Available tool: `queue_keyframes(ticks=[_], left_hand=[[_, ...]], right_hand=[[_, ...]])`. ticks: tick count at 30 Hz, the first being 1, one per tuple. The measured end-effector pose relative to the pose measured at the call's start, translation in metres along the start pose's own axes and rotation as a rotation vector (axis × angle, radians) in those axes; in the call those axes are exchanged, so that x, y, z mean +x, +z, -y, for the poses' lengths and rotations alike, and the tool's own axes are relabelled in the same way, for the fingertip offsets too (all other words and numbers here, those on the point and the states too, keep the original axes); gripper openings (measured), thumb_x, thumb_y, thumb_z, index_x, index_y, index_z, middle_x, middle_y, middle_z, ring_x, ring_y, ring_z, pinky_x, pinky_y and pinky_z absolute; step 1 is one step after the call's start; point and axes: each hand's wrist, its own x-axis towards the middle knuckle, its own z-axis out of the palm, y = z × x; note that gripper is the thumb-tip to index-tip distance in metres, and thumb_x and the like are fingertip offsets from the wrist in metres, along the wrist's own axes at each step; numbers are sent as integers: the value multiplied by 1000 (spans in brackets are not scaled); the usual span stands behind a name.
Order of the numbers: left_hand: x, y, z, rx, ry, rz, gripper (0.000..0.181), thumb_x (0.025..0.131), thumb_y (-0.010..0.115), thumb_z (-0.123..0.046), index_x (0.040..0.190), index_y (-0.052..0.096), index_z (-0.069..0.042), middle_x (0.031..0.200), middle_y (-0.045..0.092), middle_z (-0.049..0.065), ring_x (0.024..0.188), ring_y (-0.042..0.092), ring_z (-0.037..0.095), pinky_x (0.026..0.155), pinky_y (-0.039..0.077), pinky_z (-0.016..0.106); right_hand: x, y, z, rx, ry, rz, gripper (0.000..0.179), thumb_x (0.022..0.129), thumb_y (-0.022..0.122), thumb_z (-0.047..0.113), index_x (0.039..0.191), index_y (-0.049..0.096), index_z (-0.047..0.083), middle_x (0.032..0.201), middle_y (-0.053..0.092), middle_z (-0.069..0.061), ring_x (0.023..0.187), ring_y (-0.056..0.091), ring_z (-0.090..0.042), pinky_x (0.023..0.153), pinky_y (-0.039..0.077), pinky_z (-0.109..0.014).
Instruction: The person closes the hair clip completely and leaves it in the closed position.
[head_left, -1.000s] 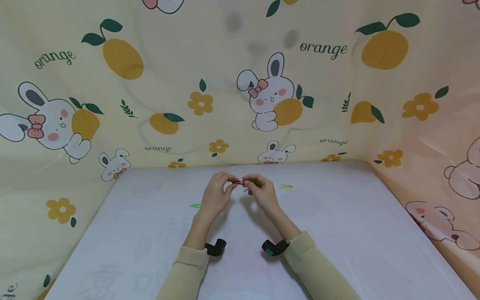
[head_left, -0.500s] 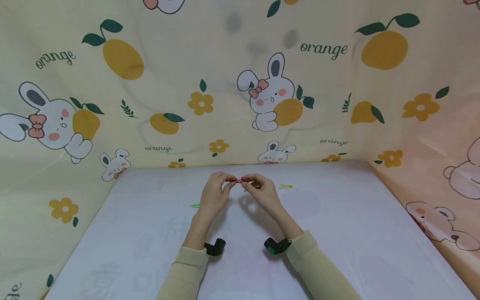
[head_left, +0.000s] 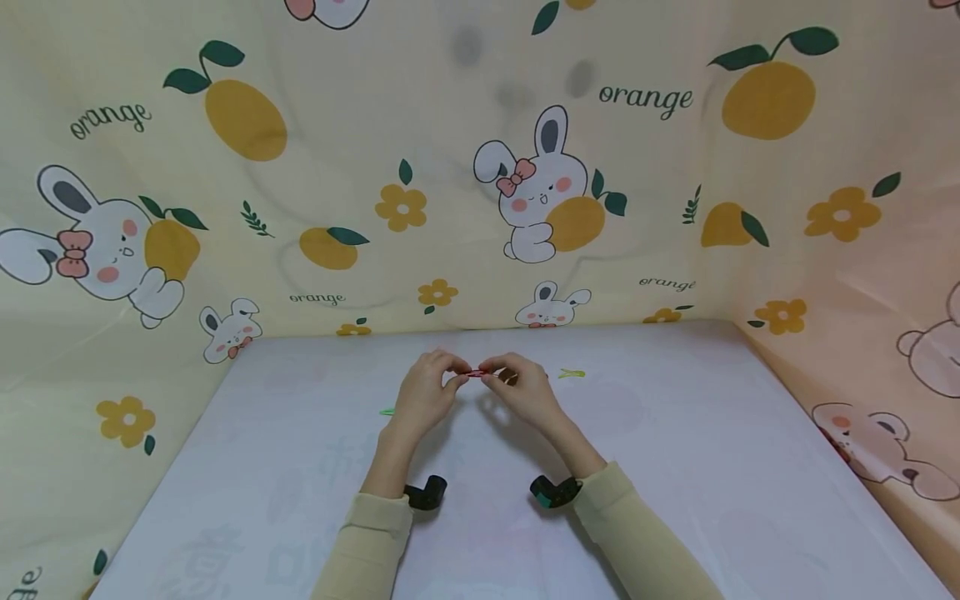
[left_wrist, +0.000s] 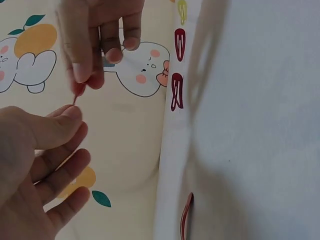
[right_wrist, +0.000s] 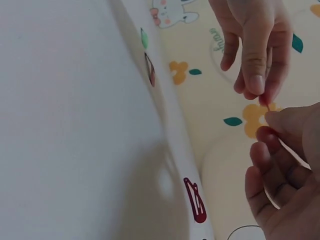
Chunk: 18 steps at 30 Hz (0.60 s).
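Note:
Between both hands is a thin red snap hair clip [head_left: 476, 373], held above the table. My left hand [head_left: 427, 393] pinches one end with thumb and index finger, and my right hand [head_left: 527, 395] pinches the other end the same way. Seen edge-on in the left wrist view, the clip [left_wrist: 75, 99] is a narrow red strip mostly covered by fingertips. The other fingers of both hands are loosely bent. Two dark red hair clips, one closed [left_wrist: 179, 45] and one with its parts crossed [left_wrist: 177, 92], lie on the table beneath.
On the white table [head_left: 300, 500] lie a green hair clip [head_left: 386, 412] left of the hands and a yellow one [head_left: 572, 373] to the right. A brownish-red clip [right_wrist: 150, 70] lies near the green one. Printed cloth [head_left: 450, 250] hangs behind the table.
Both hands, with the red hair clip between them, have lowered slightly toward me. The right hand has changed its pinch a little. The green and yellow clips have stayed put.

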Motion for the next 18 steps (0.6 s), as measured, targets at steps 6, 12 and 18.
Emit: queue_keyframes(ticks=[6,12,18], left_hand=[[-1,0,7,32,-36,49,7,93,78,-10,100,79,-12,103,70,3,107,64,27,91,53,47],[-2,2,11,39,-45,90,8,94,78,-11,101,79,-11,102,71,4,104,65,28,90,53,48],[-2,4,15,44,-69,154,7,93,78,-10,100,79,-10,100,72,5,102,66,29,89,52,47]], right_hand=[[-1,4,-1,-31,31,49,15,94,76,9,109,78,10,103,76,-4,82,66,-16,73,53,-31],[-2,7,-4,-70,63,84,17,92,78,6,109,78,10,104,76,-4,83,66,-16,73,53,-31],[-2,10,-9,-89,111,116,17,91,78,4,105,79,13,103,75,-1,84,66,-15,72,52,-32]])
